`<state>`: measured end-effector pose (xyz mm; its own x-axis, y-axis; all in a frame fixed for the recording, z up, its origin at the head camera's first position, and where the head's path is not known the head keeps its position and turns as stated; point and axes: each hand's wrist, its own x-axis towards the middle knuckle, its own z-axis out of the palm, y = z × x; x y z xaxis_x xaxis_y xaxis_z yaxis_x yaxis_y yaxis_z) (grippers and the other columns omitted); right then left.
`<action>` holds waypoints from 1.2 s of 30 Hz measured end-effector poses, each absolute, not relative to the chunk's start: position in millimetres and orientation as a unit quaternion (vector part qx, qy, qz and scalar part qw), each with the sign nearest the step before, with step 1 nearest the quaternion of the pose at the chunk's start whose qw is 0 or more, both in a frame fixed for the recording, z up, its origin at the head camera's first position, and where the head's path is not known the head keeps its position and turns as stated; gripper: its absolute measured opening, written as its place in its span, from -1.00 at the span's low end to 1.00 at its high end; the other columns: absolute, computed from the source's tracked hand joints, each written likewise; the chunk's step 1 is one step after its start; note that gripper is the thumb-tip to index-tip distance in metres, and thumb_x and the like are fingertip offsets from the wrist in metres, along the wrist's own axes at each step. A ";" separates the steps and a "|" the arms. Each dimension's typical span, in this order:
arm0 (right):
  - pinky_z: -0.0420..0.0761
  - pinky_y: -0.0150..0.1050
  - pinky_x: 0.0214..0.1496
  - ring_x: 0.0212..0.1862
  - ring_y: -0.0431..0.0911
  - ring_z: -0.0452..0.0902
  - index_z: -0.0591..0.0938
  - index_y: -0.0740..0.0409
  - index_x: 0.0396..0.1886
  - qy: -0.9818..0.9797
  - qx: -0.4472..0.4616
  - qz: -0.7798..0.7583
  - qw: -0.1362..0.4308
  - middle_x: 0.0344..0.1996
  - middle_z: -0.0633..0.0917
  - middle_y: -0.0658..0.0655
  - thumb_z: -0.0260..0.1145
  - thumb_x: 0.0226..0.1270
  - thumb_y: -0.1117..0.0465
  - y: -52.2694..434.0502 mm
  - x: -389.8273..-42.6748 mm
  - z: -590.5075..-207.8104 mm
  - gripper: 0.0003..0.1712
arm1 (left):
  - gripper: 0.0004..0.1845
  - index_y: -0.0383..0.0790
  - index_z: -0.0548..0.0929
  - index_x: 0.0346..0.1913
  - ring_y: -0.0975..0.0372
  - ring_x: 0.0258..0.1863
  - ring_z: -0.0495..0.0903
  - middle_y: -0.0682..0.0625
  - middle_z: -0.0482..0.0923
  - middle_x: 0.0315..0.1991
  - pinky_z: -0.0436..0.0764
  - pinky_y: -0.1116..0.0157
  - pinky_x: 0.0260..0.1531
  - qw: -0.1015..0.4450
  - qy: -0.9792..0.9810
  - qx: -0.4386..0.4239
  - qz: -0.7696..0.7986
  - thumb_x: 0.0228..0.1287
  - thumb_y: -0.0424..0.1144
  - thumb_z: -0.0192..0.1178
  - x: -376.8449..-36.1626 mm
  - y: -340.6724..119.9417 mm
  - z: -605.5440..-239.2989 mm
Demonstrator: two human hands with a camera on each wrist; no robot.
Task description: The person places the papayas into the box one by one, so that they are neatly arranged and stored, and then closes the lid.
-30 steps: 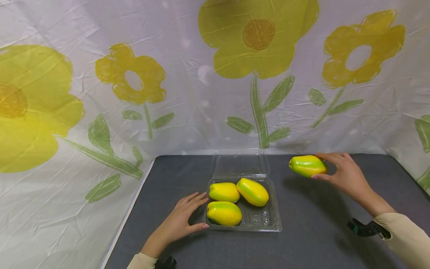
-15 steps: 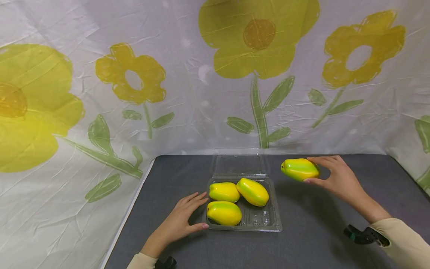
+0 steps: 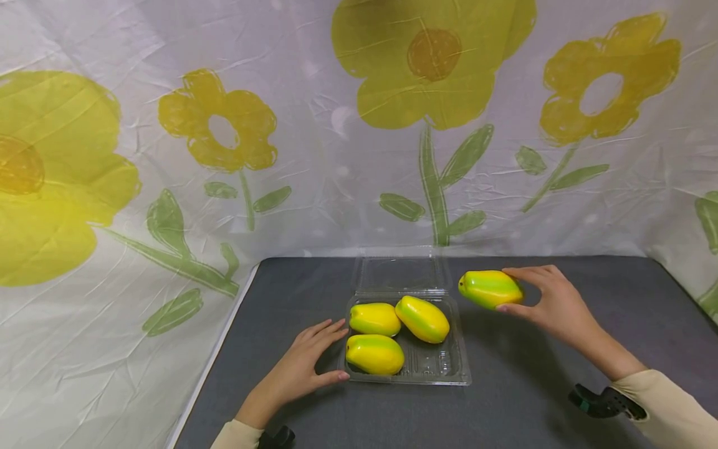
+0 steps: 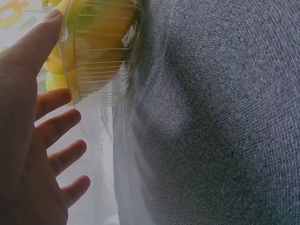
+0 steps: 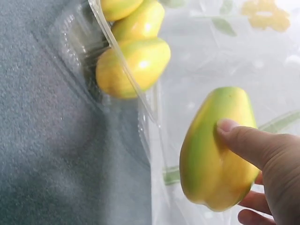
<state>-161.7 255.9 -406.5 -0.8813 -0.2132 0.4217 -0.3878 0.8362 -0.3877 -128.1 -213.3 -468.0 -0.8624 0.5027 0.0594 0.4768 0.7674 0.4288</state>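
My right hand [image 3: 561, 315] holds a yellow-green papaya [image 3: 485, 289] above the table, thumb on one side and fingers on the other. In the right wrist view, the thumb presses on the side of this papaya [image 5: 218, 150]. To its left stands a clear plastic clamshell box [image 3: 430, 373] with three more papayas in it: one at back left [image 3: 374, 319], one at front left [image 3: 374, 354] and one at back right [image 3: 423, 319]. My left hand [image 3: 300, 365] is spread along the box's left side, its thumb and fingertips right at the rim; in the left wrist view the fingers [image 4: 63, 157] are loosely extended.
The box's clear lid [image 3: 401, 275] lies folded back toward the rear edge of the dark grey table [image 3: 303, 287]. A white cloth with printed yellow flowers [image 3: 314, 181] hangs behind and at the sides. The bare front right part of the box lies beside the papayas.
My right hand has carried the papaya leftward and slightly nearer, toward the box. The left hand, the box and the three papayas in it have stayed in place.
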 end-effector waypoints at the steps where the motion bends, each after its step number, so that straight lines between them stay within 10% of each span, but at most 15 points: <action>1: 0.52 0.19 -0.11 0.02 0.09 0.42 0.63 0.13 0.19 -0.940 0.161 0.239 0.183 0.04 0.71 0.25 0.65 -0.11 -0.04 254.7 -161.2 -406.7 -0.19 | -0.07 0.10 0.30 0.50 0.00 0.57 0.11 0.17 0.13 0.57 0.17 -0.24 0.45 0.030 0.940 0.260 0.219 0.11 0.46 0.16 -128.1 -213.2 -467.9; 36: 0.60 0.13 -0.07 0.03 0.02 0.49 0.65 0.06 0.17 -0.939 0.173 0.267 0.132 0.02 0.72 0.12 0.61 -0.09 -0.15 216.3 -144.4 -416.8 -0.21 | -0.06 0.11 0.30 0.49 0.00 0.56 0.12 0.15 0.15 0.57 0.17 -0.25 0.44 0.031 0.941 0.255 0.219 0.09 0.49 0.14 -128.4 -212.3 -468.1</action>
<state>-144.4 216.3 -416.8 -0.9052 -0.2546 0.3402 -0.3955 0.7977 -0.4553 -128.4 -212.3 -468.1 -0.8679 0.4940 0.0526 0.4665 0.7739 0.4283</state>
